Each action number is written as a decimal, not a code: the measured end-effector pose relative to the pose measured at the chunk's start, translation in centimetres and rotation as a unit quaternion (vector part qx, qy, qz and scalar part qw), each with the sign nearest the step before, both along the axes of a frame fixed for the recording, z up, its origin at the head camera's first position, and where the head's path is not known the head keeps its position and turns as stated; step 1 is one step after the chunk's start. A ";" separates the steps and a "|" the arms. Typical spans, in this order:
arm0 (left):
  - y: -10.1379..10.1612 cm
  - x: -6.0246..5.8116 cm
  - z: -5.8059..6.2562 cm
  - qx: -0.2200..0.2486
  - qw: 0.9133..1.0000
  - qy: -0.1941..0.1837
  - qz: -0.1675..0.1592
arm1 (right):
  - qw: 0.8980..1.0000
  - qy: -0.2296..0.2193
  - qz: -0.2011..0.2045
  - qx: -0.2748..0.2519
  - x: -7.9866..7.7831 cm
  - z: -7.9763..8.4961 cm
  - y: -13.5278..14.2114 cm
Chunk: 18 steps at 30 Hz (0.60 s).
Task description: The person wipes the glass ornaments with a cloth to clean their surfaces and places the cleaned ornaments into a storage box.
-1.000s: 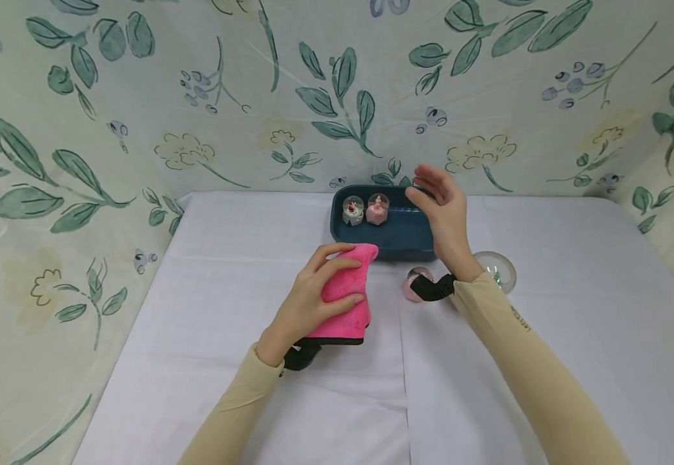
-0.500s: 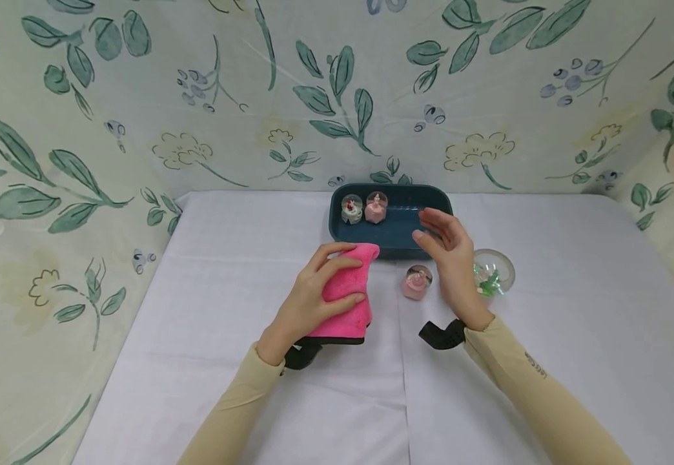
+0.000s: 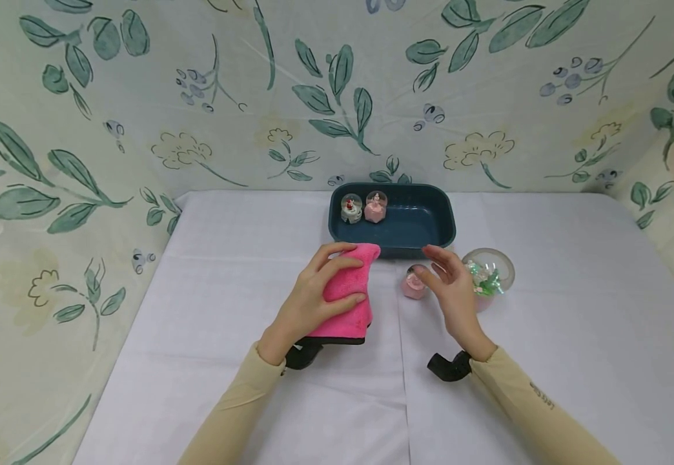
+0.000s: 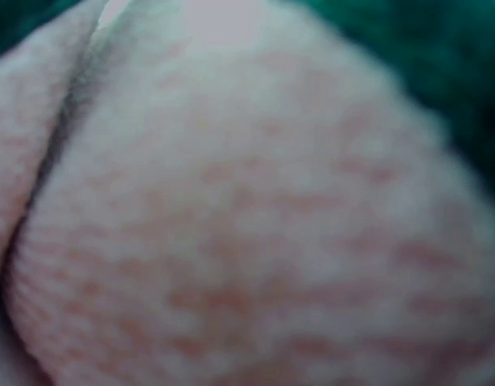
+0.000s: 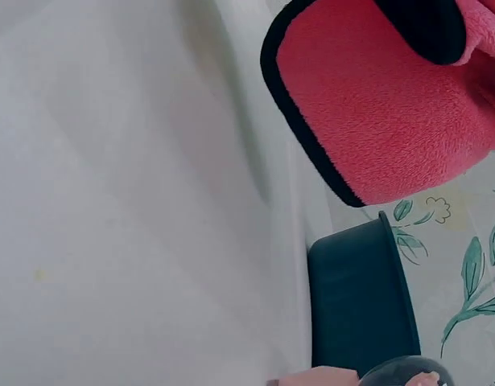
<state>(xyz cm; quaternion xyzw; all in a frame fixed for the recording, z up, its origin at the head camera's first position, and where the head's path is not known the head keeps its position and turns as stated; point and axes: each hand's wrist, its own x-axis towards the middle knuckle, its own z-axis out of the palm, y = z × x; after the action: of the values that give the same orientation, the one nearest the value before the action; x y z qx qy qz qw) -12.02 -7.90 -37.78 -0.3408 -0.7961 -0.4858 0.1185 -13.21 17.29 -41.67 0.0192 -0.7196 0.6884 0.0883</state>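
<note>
My left hand (image 3: 305,303) grips a folded pink cloth (image 3: 350,283) with black edging, held up over the left-centre of the table. In the left wrist view blurred skin fills nearly everything. My right hand (image 3: 455,298) has relaxed fingers with nothing between them. Its thumb overlaps the clear top of a small pink-based snow globe (image 3: 413,288) standing in front of the tray. In the right wrist view this globe (image 5: 404,371) shows at the bottom edge. Behind the right hand stands a larger clear globe (image 3: 502,263) with green shiny bits, its pink base partly hidden.
A dark blue tray (image 3: 421,226) stands at the back of the white-covered table (image 3: 244,258). At its left end sit two small snow globes, one white-based (image 3: 351,209) and one pink (image 3: 375,208). A floral cloth backdrop (image 3: 226,129) rises behind.
My right hand has drawn back from over the tray toward the front, coming beside the small pink globe. The left hand keeps hold of the cloth in the same place.
</note>
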 end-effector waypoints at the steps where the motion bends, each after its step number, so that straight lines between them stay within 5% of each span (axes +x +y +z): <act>1: 0.0 0.0 0.0 0.000 1.000 -0.001 0.001 | 1.000 -0.002 -0.003 0.000 0.1 -0.3 0.1; 18: 0.0 -0.1 -0.1 0.007 1.000 0.004 -0.003 | 0.995 -0.082 0.012 0.046 0.6 -3.3 0.1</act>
<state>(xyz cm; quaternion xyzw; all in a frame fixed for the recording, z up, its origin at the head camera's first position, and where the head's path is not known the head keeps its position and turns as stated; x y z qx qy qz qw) -12.14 -7.89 -37.93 -0.3444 -0.7914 -0.4899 0.1229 -12.58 17.39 -45.01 -0.0247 -0.7554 0.6545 0.0196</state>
